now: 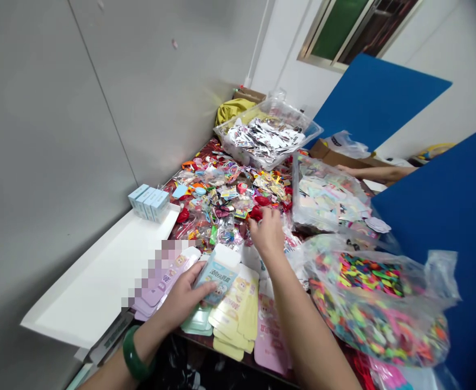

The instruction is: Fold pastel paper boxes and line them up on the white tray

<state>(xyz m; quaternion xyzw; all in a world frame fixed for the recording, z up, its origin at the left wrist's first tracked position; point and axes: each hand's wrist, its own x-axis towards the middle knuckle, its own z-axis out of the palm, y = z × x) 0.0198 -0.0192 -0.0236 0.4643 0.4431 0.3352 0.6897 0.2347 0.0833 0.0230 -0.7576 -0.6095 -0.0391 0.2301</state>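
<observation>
My left hand [187, 295] is closed round a small light-blue carton [218, 275]. Its white top flap stands up and its printed front faces me. My right hand [267, 230] reaches over the heap of small wrapped trinkets [225, 203], fingers bent and slightly apart beside a red trinket [257, 213]. I see nothing held in it, though its fingertips are partly hidden. Under and beside the left hand lie flat purple cartons [165, 284], green cartons [198, 319] and yellow cartons [233, 319]. Pink cartons [268, 336] lie below my right forearm.
Several light-blue boxes [150, 203] stand on a white tray [100, 287] at left. Behind the heap is a clear bin [268, 135] of paper pieces. A second bin [327, 197] and bags of colourful pieces [378, 309] sit at right. Another person's hand [352, 172] shows beyond blue panels [445, 227].
</observation>
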